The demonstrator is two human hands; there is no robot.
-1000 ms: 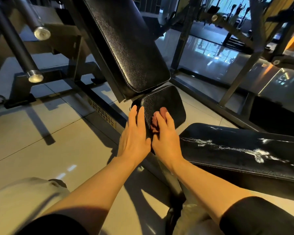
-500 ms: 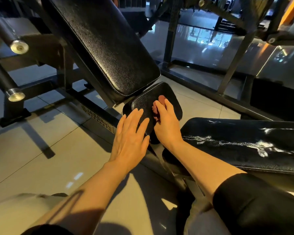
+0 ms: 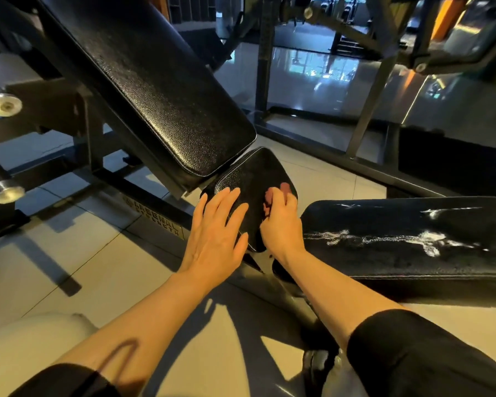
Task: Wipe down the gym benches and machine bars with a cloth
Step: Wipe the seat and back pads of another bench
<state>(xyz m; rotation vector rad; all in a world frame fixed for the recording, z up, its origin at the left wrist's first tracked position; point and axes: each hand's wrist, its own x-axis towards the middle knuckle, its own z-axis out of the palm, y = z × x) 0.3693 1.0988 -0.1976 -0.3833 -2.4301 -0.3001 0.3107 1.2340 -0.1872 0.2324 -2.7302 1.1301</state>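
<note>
Left hand (image 3: 216,233): my fingers are straight and slightly spread, palm down, fingertips resting on the left part of the small seat pad (image 3: 254,179); it holds nothing.
Right hand (image 3: 281,222): my fingers are curled round the cloth (image 3: 269,197) and bunch it against the pad; the knuckles face up.
Cloth: reddish-brown, mostly hidden under my right hand; only a crumpled edge shows at the fingertips and along the left side of the hand. It lies on the right half of the small seat pad, just right of my left fingertips.
Small seat pad: black, textured, tilted, set just below the lower end of the backrest pad (image 3: 155,90); both my hands touch it.
Backrest pad: long, black, inclined, running from far left down toward the middle of the scene.
Flat bench (image 3: 398,239): black pad to the right, just beside my right wrist; pale smeared streaks run along its top.
Machine bars (image 3: 5,104): two dark bars with silver end caps at the far left, well apart from both hands.
Frame (image 3: 152,216): dark steel rail under the pads, with lettering I cannot read.
Floor (image 3: 69,253): pale glossy tiles with shadows across them.
Sleeves (image 3: 413,353): black, pushed up on both forearms.
</note>
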